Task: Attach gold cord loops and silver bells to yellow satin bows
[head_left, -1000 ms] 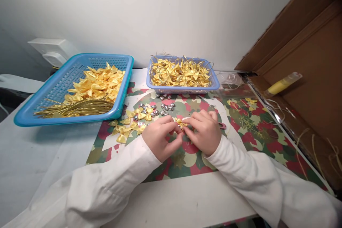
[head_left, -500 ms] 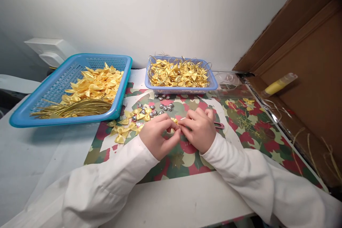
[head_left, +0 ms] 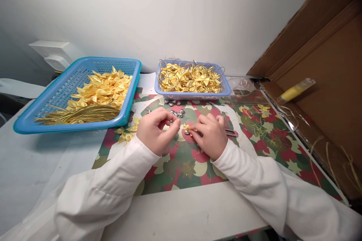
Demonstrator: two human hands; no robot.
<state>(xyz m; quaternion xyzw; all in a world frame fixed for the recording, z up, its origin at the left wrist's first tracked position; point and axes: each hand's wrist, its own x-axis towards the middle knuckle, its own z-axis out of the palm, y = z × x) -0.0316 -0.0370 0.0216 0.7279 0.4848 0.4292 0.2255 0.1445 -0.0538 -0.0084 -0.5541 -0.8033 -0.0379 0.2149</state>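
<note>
My right hand (head_left: 210,134) rests on the patterned mat (head_left: 183,165) and pinches a small yellow ribbon bow (head_left: 186,128) between thumb and fingers. My left hand (head_left: 155,130) is curled just left of the bow, over the loose yellow bows (head_left: 126,135) and the small silver beads (head_left: 177,113) scattered on the mat. Its fingers are bent inward; whether they hold a bead is hidden. Both arms wear white sleeves.
A large blue basket (head_left: 56,94) at the left holds yellow bows and gold strings. A smaller blue basket (head_left: 192,94) behind the hands holds bows with gold loops. A cardboard box (head_left: 325,64) with a yellow tube (head_left: 295,90) stands at the right. A pink tool (head_left: 232,133) lies beside my right hand.
My left hand let go of the bow and moved left and back over the loose bows and beads. My right hand keeps the bow and has hardly moved.
</note>
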